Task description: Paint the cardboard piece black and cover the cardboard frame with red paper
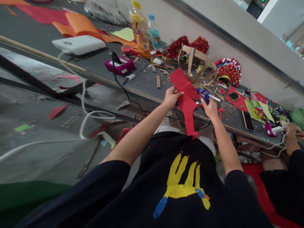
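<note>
Pinched in my left hand (174,97) is a large piece of red paper (186,87) with a cut outline. Its lower strip hangs past the table edge toward my lap. My right hand (209,107) is wrapped around a blue hot glue gun (204,94), with a clear glue stick jutting from its back. The gun's nozzle points left and lies at the red paper's right side; I cannot tell whether it touches. Just behind the paper stands a frame of bent cardboard strips (201,65).
On the table (144,79) are a purple power strip (120,65), a white power bank (79,44), an orange drink bottle (140,31), a blue-capped bottle (155,34), a beaded red ornament (229,72), a phone (248,121) and scattered scraps. Another person's hand (291,131) is at the far right.
</note>
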Demonstrator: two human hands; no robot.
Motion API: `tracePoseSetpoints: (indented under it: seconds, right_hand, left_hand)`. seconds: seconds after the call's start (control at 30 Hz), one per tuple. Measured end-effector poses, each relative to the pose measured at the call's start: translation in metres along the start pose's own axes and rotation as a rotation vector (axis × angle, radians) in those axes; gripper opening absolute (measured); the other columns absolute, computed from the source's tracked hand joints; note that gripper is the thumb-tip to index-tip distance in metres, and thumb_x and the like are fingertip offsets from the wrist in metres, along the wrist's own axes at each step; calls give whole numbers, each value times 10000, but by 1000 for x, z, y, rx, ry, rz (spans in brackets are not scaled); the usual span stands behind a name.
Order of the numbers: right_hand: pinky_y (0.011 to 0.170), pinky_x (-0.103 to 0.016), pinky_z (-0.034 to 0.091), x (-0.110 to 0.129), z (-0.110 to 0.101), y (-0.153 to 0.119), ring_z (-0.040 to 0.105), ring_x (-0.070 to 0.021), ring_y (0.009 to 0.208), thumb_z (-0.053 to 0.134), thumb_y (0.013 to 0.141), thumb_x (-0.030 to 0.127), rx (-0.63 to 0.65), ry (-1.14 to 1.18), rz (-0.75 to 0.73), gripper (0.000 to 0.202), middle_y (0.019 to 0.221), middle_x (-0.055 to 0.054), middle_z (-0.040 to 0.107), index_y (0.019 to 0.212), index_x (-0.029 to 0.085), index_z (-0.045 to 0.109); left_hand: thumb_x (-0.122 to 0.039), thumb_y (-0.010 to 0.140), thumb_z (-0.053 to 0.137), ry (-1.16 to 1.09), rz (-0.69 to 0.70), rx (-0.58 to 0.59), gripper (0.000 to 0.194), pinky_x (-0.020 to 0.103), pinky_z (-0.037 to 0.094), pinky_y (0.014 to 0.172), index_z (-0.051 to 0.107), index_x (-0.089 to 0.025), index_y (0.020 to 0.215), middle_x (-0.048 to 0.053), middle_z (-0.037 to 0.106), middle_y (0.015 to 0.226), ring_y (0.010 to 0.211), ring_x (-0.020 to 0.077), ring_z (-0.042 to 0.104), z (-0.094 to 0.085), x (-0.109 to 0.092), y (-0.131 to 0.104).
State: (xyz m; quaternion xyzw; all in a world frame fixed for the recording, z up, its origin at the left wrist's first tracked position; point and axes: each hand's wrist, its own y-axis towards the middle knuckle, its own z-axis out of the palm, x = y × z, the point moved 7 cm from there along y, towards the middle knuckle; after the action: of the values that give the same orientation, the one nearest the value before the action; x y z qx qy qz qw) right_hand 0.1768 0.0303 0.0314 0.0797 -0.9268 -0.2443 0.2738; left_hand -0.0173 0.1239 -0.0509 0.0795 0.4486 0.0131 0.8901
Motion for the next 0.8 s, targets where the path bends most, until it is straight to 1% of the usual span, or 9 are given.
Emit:
tracePoseSetpoints:
  seconds: [0.07, 0.13, 0.23, 0.3, 0.4, 0.57, 0.7, 0.8]
  right_hand:
    - [848, -409, 541, -8, -3, -1, 696, -305, 945, 388, 893, 685, -28, -20, 43, 574, 916, -138, 742, 953, 186, 665]
    - [869, -415, 534, -12, -3, -2, 694, -308, 957, 402, 890, 682, -11, -20, 50, 566, 933, -144, 743, 943, 184, 667]
    - [882, -402, 526, -16, -3, -5, 691, -301, 991, 425, 889, 666, 34, -14, 46, 551, 989, -136, 745, 987, 184, 673]
    - [887, -398, 521, -21, -6, -6, 690, -301, 1003, 411, 895, 660, 16, -34, 70, 570, 1010, -146, 746, 1011, 168, 676]
    - [900, -380, 513, -28, -11, -9, 689, -291, 1019, 409, 905, 643, -16, -60, 89, 569, 1027, -152, 747, 1023, 158, 682]
    - [898, -367, 515, -35, -13, -16, 687, -284, 1042, 427, 925, 571, 27, -83, 97, 506, 1056, -144, 747, 1063, 160, 689]
    - [934, -378, 503, -38, -18, -21, 672, -294, 1086, 440, 929, 530, 51, -109, 102, 512, 1118, -171, 728, 1145, 124, 666]
    - [933, -369, 503, -42, -23, -24, 668, -289, 1086, 452, 925, 521, 87, -121, 92, 497, 1111, -164, 730, 1140, 127, 667]
  left_hand:
    - [-113, 538, 790, -1, -2, 2, 387, 368, 578, 822, 631, -172, 886, 25, 725, 742, 843, 241, 715, 0, 0, 0]
    - [-108, 543, 788, -3, -6, 2, 394, 377, 579, 833, 632, -171, 899, 28, 726, 743, 861, 251, 716, 0, 1, 0]
    - [-95, 560, 786, -6, -9, -3, 382, 379, 579, 838, 632, -164, 903, 37, 723, 744, 881, 263, 716, -1, 1, 0]
    - [-88, 562, 789, -8, -6, -10, 371, 368, 582, 827, 630, -162, 889, 35, 717, 727, 874, 263, 717, -2, 1, 0]
    - [-93, 554, 800, -15, -1, -17, 371, 347, 585, 793, 630, -158, 877, 31, 713, 711, 833, 247, 720, -2, 1, 1]
    - [-105, 554, 810, -30, 8, -33, 359, 321, 587, 750, 632, -161, 861, 12, 707, 686, 718, 195, 707, -4, 2, 2]
    - [-105, 555, 806, -54, 15, -49, 358, 319, 583, 752, 645, -149, 871, 23, 713, 702, 710, 189, 705, -7, 3, 4]
    - [-109, 556, 804, -75, 18, -70, 371, 315, 582, 751, 655, -144, 894, 39, 729, 749, 727, 191, 710, -10, 4, 5]
